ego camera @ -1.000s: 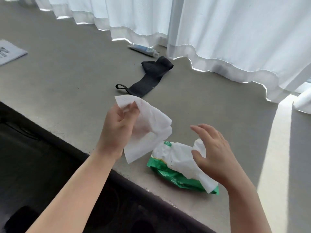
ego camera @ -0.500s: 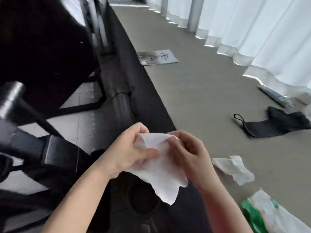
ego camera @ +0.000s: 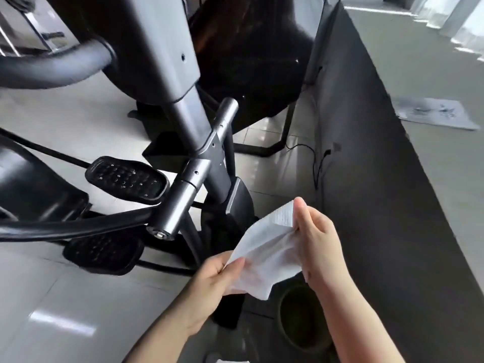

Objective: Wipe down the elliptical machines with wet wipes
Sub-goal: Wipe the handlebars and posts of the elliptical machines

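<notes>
**gymrat22:** Both hands on it? The wet wipe (ego camera: pixel 264 254), white, thin and crumpled, is pinched by the left hand (ego camera: pixel 209 281) below and the right hand (ego camera: pixel 318 244) above.

**spinfan:** Yep, it's held spread just beside the elliptical machine (ego camera: pixel 180 142), above the floor.

Wipe (ego camera: pixel 264 258) stretched between my left hand (ego camera: pixel 209 279) and right hand (ego camera: pixel 318 239), elliptical (ego camera: pixel 188 142) ahead-left, ledge (ego camera: pixel 429 179) off right.

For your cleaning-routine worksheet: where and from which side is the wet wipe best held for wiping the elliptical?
Probably flat across the middle of the wet wipe, from the near side: it hangs limp, stretched between left hand and right hand, which pinch opposite edges.
</notes>
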Demonstrator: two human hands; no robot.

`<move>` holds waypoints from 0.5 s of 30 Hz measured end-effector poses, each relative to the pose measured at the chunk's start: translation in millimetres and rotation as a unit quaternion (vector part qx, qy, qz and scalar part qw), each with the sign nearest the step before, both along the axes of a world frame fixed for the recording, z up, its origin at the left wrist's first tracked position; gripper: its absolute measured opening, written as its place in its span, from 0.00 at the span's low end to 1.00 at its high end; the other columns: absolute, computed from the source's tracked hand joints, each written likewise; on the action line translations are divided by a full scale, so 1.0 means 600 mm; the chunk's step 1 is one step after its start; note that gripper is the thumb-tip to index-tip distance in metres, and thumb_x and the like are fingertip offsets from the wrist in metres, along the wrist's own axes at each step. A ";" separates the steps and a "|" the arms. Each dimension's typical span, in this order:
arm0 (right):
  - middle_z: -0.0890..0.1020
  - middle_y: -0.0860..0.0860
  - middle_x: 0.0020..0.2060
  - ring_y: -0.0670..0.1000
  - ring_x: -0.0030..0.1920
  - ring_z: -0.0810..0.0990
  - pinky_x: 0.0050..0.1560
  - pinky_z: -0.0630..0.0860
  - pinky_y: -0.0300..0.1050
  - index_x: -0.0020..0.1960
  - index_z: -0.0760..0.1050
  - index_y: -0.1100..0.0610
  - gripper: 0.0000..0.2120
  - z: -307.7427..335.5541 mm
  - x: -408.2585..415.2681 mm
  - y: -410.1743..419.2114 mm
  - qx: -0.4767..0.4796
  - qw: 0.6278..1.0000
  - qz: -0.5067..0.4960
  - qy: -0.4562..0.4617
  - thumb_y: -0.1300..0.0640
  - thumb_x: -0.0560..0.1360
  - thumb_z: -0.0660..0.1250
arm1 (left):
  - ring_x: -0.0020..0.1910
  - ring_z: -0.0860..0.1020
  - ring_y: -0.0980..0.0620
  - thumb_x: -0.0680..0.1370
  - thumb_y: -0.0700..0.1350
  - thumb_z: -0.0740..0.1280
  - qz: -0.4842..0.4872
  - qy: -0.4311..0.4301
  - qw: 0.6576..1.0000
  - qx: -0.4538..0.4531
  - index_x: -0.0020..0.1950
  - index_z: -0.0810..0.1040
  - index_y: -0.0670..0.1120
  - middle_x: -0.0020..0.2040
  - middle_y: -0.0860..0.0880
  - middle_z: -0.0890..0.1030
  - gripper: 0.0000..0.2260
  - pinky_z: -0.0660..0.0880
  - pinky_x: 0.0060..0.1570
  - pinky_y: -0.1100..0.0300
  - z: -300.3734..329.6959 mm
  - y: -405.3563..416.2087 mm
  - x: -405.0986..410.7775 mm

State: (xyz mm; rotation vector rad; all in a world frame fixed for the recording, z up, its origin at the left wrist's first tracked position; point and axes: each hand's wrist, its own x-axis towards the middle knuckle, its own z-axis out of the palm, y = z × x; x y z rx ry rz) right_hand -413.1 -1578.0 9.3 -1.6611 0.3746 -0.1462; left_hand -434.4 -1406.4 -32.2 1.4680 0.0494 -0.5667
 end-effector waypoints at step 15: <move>0.68 0.53 0.35 0.50 0.40 0.68 0.44 0.65 0.49 0.42 0.68 0.70 0.26 -0.040 0.044 0.078 0.042 0.999 -0.027 0.000 0.45 0.75 0.65 | 0.29 0.60 0.58 0.69 0.61 0.69 0.107 -0.118 0.984 0.080 0.24 0.65 0.47 0.27 0.56 0.61 0.23 0.56 0.31 0.63 -0.044 0.120 0.043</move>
